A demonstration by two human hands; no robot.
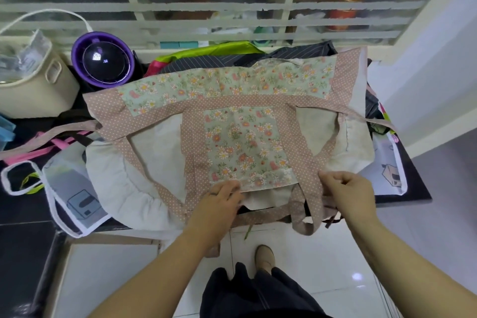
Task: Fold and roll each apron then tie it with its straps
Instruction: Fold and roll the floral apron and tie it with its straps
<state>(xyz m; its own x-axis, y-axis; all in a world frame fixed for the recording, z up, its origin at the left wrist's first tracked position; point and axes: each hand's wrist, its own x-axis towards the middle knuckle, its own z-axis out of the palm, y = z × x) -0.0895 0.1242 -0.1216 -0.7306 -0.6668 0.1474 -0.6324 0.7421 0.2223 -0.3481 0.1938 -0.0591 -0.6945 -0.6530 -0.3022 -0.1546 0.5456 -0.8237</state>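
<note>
Cluttered dark bench [18, 204] under a slatted window, with a floral apron [232, 137] spread flat across the middle to the near edge. Left hand [222, 193] pinches the bib hem, right hand [346, 188] pinches the dotted strap [313, 204]. Looks like thin, floppy cotton and probably light, so I'd grab hems and corners.

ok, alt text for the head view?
A person's left hand and right hand pinch the near bib edge of a floral apron with pink polka-dot trim, spread over a cluttered dark counter. A cream basket and purple round appliance stand far left.
</note>
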